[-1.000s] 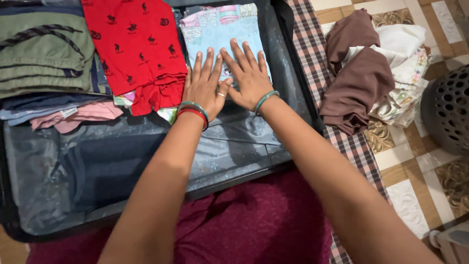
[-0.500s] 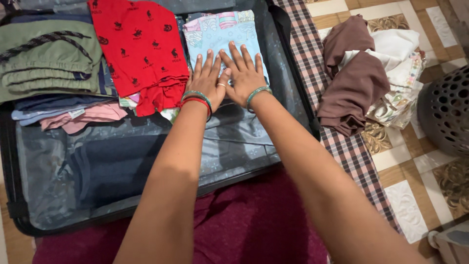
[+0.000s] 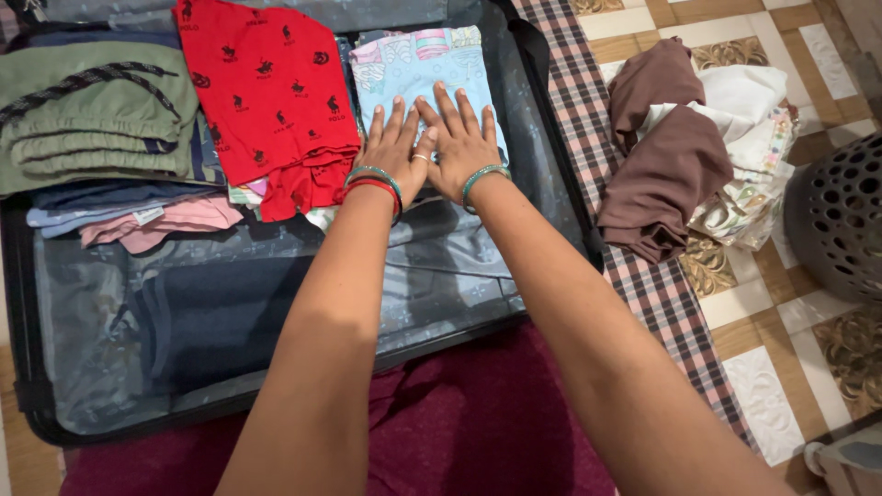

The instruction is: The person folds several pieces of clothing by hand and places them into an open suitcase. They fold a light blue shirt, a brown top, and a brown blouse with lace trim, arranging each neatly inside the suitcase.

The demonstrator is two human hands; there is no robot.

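Hands: I am pressing my left hand [image 3: 390,152] and right hand [image 3: 457,138] open-palmed, gripping nothing.
Cloth: I am flattening the blue cloth [image 3: 418,69] in the suitcase [image 3: 551,156], beside the red shirt [image 3: 266,87].

- We see open lining along the suitcase's [image 3: 276,386] near edge, from its left corner to the right one.
- Folded clothes crowd its far edge: green trousers [image 3: 92,110], red shirt [image 3: 266,92], pale blue garment [image 3: 413,69].
- Beyond its right edge, a brown-and-white clothes heap [image 3: 680,165] blocks the floor [image 3: 763,303].
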